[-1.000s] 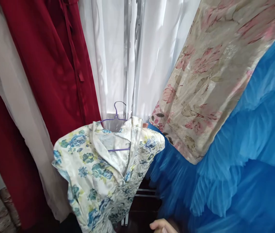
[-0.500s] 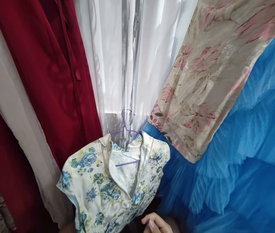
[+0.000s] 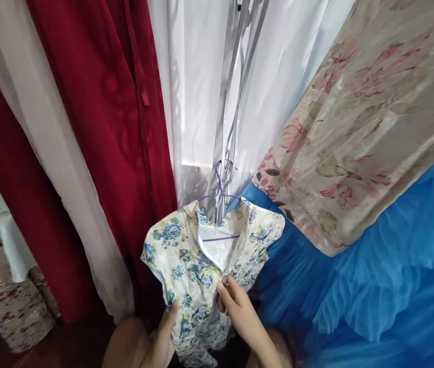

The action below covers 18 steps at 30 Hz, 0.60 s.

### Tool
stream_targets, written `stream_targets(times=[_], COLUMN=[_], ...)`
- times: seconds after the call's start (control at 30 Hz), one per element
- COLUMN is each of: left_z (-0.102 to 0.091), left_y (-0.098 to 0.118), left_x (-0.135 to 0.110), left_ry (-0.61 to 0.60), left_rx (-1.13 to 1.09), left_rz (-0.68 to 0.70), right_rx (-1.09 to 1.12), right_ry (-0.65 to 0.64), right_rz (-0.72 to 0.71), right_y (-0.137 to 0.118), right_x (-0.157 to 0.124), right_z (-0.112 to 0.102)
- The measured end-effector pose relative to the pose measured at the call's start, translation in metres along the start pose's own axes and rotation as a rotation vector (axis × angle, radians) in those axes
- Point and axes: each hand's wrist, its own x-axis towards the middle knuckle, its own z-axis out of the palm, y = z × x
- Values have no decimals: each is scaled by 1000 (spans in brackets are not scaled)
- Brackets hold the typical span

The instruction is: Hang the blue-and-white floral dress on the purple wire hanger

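A white blouse (image 3: 186, 255) with blue flowers and a V-shaped neck hangs on a purple wire hanger (image 3: 219, 186). At the bottom of the neck opening, my right hand (image 3: 237, 306) pinches the front edge between thumb and fingers. My left hand (image 3: 167, 327) grips the blouse's side edge lower down, thumb in front; its other fingers are hidden behind the cloth. Grey straps (image 3: 235, 66) run down to the hanger's hook, and the lower blouse bunches below my hands.
Dark red cloth (image 3: 105, 102) and pale sheer cloth (image 3: 55, 143) hang on the left, white curtains (image 3: 197, 76) behind. On the right are beige flowered cloth (image 3: 339, 148) and blue ruffled tulle (image 3: 355, 286). A bare knee (image 3: 124, 342) shows at the bottom.
My right hand has come up from the bottom edge onto the blouse front. My left hand has come into view holding its side. The view has shifted, so the blouse sits further right.
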Motion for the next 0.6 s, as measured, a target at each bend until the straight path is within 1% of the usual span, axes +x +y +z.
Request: stream_targets(times=[0.07,0.1,0.17,0.27,0.33,0.4,0.47,0.5,0.6], left_z=[-4,-4,-3,0,-1,-5,-12,-16,-20], left_y=[-2,-3,-4,-8,-9,-7,-2,0,4], left_x=[0,1,3,8,12,16,20,21,19], left_ry=[37,55,61,30,29,61,137,204,440], left_rx=[50,78,108,108,98,111,187,248,473], left_rz=[8,22,55,73,93,131,242,330,663], right_rx=[-10,-6,-18,-83,-105,-107,-76,-46,62], right_ry=[-20,-5,56,156,187,185,146,125,102], right_rz=[-26,-23,0,0,-18,-19,1,13,29], right_y=[1,3,6,11,13,15,18,19,20], right_x=[7,9,11,12,13,13,10,7,-5], right_z=[6,9,15,26,35,40,40,37,26])
